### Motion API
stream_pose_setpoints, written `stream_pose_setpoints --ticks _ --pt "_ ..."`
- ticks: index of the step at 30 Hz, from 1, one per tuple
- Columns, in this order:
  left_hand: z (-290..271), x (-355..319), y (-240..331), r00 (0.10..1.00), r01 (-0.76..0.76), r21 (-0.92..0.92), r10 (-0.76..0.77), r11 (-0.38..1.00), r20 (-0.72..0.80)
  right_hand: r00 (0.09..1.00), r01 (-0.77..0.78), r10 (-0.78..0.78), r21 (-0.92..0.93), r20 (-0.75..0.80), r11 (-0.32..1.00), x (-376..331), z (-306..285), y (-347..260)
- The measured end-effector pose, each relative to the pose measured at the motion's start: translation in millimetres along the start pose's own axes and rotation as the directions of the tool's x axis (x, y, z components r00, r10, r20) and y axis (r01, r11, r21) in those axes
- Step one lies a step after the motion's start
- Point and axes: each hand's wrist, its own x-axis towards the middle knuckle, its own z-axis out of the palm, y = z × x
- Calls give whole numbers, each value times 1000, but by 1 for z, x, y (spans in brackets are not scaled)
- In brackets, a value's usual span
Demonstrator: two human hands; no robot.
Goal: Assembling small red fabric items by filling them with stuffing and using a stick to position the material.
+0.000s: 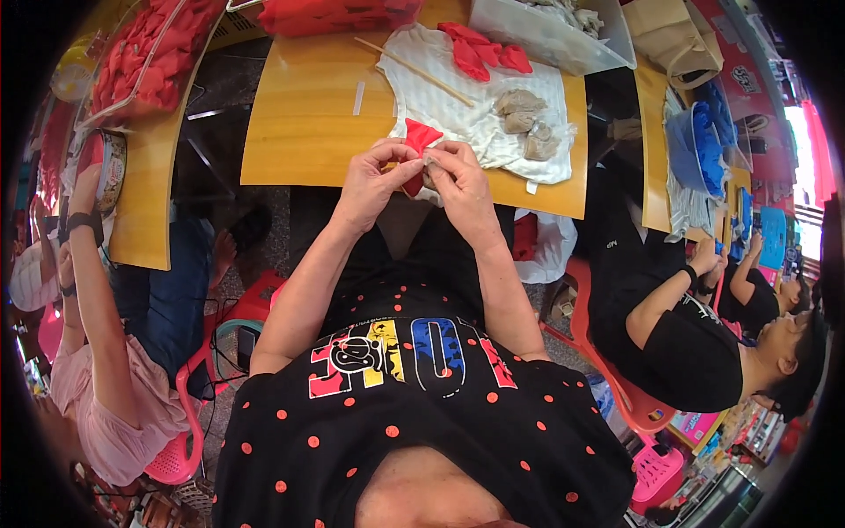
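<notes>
Near the table's front edge, my left hand [370,182] and my right hand [462,187] meet on a small red cloth piece [422,135]. Thumbs and fingertips pinch it from both sides, and its flared upper end stands out above them. Something pale shows at my right fingertips, too small to name. Under and beyond my hands lies a white striped cloth [440,75]. On it rest a thin wooden stick [418,72], several red cloth pieces [480,53] and several greyish-brown soft lumps [519,110].
At the table's far side stand a translucent bin [554,40] of greyish pieces and a container of red pieces [339,16]. People sit left and right at other tables. A wire basket of red pieces [145,62] is at left, a blue-filled tub [700,145] at right.
</notes>
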Motion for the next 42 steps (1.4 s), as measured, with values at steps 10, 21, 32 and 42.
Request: stream_pose_setpoints --ticks 10,21,32,42 --pt "9 -1 1 997 70 -149 -63 986 49 913 -343 404 439 -51 830 -1 3 -3" --pt "13 3 5 999 14 -258 -23 966 -32 991 -101 121 287 -54 953 -4 14 6" --pt "16 0 3 999 12 -126 -16 992 -31 935 -158 293 504 -199 849 -4 17 17" --pt "20 0 -8 989 109 -336 -137 935 -61 924 -239 352 494 -150 836 1 12 19"
